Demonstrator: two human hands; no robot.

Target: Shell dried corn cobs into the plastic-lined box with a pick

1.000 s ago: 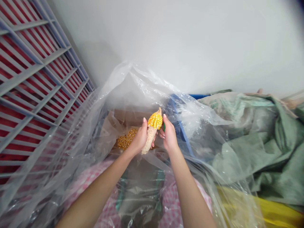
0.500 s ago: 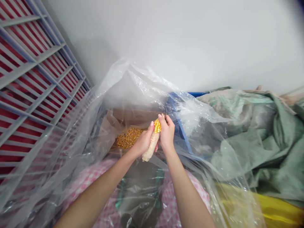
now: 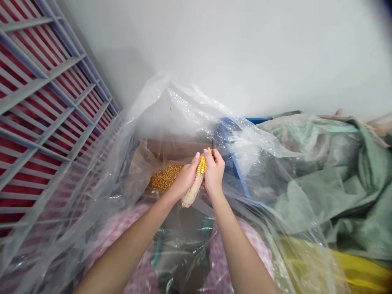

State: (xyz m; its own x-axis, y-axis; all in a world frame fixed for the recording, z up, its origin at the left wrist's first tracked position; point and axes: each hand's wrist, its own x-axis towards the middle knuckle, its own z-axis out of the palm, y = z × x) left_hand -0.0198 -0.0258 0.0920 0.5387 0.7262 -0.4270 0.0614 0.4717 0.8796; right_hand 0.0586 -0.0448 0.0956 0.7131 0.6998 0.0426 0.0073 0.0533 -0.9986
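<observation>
Between my two hands I hold an ear of corn (image 3: 194, 188), tilted with its bare pale cob end toward me. Yellow kernels still cover its far part. My left hand (image 3: 186, 178) is closed round the ear from the left, its thumb up near the kernels. On the other side my right hand (image 3: 213, 171) grips the far end, thumb against the kernel rows. A thin dark spike sticks up just beyond the right fingers; what it belongs to is hidden. Below and left of the ear lies a heap of loose kernels (image 3: 165, 177).
Clear plastic sheeting (image 3: 153, 98) surrounds the kernels, with a brown cardboard piece (image 3: 171, 151) behind them. A slatted plastic crate (image 3: 45, 81) rises at left. A blue crate (image 3: 240, 175), green-grey sacking (image 3: 321, 192) and a yellow bag (image 3: 358, 265) are at right. A white wall stands behind.
A loose kernel now shows in the air or against the sheeting above the cardboard. The ear and both hands have shifted only slightly, the left thumb a little higher.
</observation>
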